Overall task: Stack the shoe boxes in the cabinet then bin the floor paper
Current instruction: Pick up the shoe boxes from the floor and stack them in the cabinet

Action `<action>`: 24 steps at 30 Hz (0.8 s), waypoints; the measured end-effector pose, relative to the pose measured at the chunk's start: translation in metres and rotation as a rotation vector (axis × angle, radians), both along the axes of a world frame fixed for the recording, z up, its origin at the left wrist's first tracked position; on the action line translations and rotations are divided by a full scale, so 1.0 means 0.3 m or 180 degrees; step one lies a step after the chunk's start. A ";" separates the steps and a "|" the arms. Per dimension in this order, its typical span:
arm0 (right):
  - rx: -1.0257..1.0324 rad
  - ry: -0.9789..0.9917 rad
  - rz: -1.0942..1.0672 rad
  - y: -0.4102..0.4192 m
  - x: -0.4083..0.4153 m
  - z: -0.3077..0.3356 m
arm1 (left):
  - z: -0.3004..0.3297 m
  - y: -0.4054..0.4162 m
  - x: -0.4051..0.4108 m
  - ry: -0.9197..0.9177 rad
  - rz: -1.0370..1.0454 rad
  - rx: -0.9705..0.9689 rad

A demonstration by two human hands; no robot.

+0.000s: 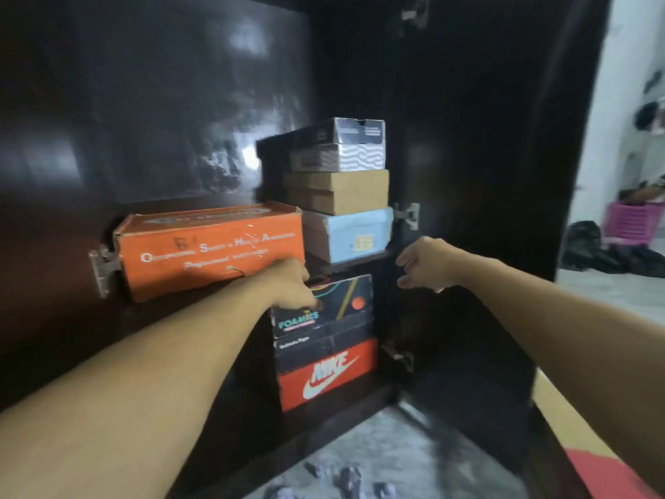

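My left hand point(293, 282) grips the lower right corner of a long orange shoe box point(208, 246), held level in front of the dark cabinet's left door. My right hand point(426, 262) hovers open to the right of the shelf, holding nothing. On the upper shelf a black-and-white box point(345, 145) tops a brown box point(342, 192) and a light blue box point(354, 235). Below stand a dark Foamies box point(327, 307), a black box point(324, 349) and a red Nike box point(327, 376). Crumpled paper point(349, 477) lies on the grey floor.
The cabinet's left door point(154, 102) and right door point(478, 174) stand open on either side. Through the doorway at right sit a pink basket point(633, 221) and dark clothes point(611, 253) on the floor. A red-and-yellow mat point(593, 462) lies at bottom right.
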State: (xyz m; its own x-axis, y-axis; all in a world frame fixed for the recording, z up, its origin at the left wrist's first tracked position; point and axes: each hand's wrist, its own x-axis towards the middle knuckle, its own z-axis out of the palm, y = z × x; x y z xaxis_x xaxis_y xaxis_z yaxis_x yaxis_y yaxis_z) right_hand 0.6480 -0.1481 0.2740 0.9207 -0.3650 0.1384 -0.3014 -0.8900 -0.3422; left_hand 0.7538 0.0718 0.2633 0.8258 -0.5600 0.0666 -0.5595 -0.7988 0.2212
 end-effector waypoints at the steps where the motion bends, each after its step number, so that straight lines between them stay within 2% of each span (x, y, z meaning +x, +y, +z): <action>1: 0.0050 0.0059 -0.0114 -0.033 -0.071 -0.004 | -0.001 -0.050 -0.044 0.0048 -0.0158 0.0023; 7: 0.0392 0.0472 -0.0759 -0.251 -0.502 -0.086 | -0.092 -0.382 -0.311 0.0189 -0.0979 0.0186; 12: 0.0712 0.0615 -0.1478 -0.469 -0.857 -0.238 | -0.244 -0.646 -0.555 0.0787 -0.1515 0.0056; 16: 0.0875 0.0863 -0.1942 -0.593 -1.080 -0.394 | -0.397 -0.826 -0.717 0.1036 -0.1916 0.0327; 20: 0.0576 0.1119 -0.2215 -0.680 -1.236 -0.586 | -0.568 -0.971 -0.847 0.1252 -0.2138 0.0542; 24: 0.0371 0.1004 -0.2360 -0.719 -1.315 -0.798 | -0.720 -1.073 -0.969 0.1260 -0.2408 0.0681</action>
